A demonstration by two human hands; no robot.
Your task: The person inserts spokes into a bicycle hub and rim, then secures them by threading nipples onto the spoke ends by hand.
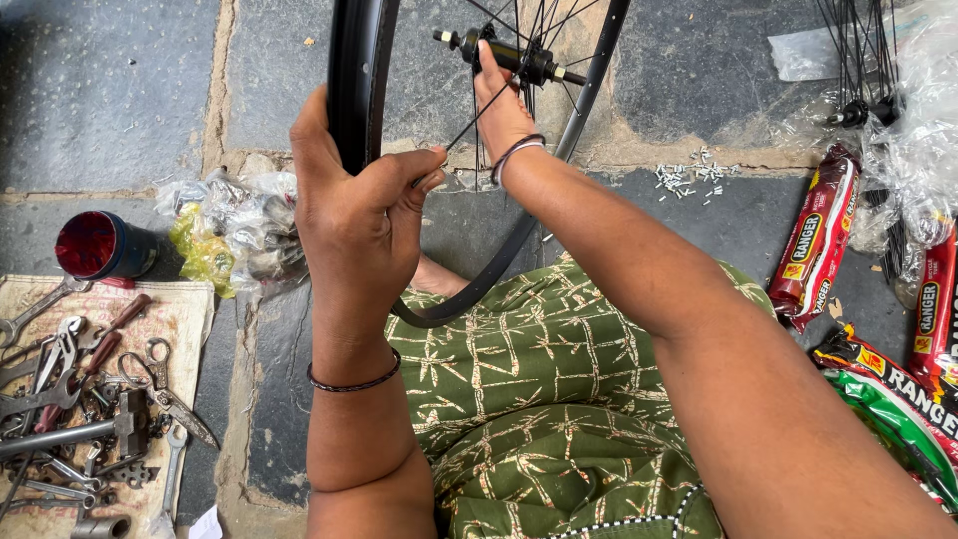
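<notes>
Over our green-clad lap, we steady a black bicycle wheel (351,80): left hand (359,225) clenched around its rim, right hand (502,110) pinching a thin spoke (479,115) near the hub (509,55).

Open grey stone floor (110,90) upper left; passage blocked centrally by upright black metal wheel rim (351,80) with thin spokes (479,110), left by crumpled clear plastic bags (235,225) and cloth of scattered steel tools (80,389), right by red wrapped packets (818,235).
</notes>
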